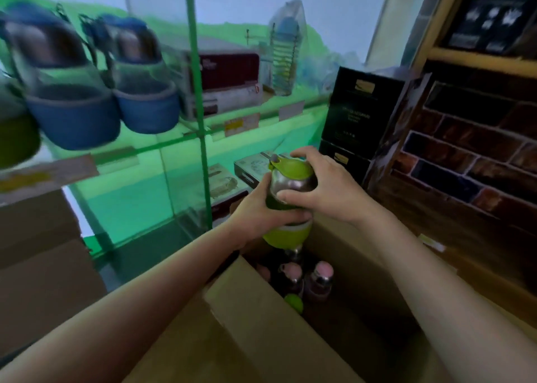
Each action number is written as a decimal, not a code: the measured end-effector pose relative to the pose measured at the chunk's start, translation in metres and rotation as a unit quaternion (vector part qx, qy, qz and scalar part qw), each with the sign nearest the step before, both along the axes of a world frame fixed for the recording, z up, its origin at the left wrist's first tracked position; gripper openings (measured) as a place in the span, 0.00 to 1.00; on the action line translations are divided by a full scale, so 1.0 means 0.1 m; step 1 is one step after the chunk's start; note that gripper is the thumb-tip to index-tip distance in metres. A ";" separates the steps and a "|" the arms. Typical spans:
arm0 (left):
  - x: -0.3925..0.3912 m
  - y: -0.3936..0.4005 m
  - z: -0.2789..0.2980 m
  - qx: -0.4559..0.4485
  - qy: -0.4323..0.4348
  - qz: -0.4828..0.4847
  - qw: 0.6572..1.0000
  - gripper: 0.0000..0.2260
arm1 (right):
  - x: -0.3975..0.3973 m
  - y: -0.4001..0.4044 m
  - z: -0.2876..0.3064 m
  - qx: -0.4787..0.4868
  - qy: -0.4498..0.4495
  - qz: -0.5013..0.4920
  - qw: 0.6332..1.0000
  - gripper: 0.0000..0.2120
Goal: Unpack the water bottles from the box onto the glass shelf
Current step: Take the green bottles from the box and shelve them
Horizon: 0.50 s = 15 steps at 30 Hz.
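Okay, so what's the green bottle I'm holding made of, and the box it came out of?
The green bottle looks like shiny metal, probably stainless steel, judging by the reflective shoulder. Its lid and lower sleeve are matte lime green, likely plastic or silicone. Left hand and right hand both grip it. The box appears to be plain brown cardboard, dull, with folded flaps.

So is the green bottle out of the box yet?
Out. Both hands, left and right, hold the green bottle upright above the open box.
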<state>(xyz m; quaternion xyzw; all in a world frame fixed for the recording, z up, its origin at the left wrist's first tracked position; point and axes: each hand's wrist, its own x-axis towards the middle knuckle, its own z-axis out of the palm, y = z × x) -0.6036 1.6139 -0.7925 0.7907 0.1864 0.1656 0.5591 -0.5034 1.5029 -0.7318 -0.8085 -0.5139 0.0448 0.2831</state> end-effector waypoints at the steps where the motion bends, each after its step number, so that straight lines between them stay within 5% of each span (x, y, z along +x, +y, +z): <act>1: -0.12 0.05 0.13 0.005 -0.014 0.013 1.000 0.33 | -0.09 0.05 0.14 0.013 0.008 0.013 1.000 0.34; 6: -0.88 0.27 0.73 0.039 -0.031 0.101 0.994 0.39 | -0.64 0.33 0.69 0.069 0.007 0.109 0.992 0.35; 11: -1.76 0.42 1.24 0.050 -0.091 0.146 0.984 0.32 | -1.25 0.71 1.08 0.102 0.023 0.216 0.971 0.28; 15: -2.41 0.58 1.59 0.086 -0.111 0.199 0.970 0.34 | -1.78 1.08 1.33 0.140 0.041 0.282 0.948 0.24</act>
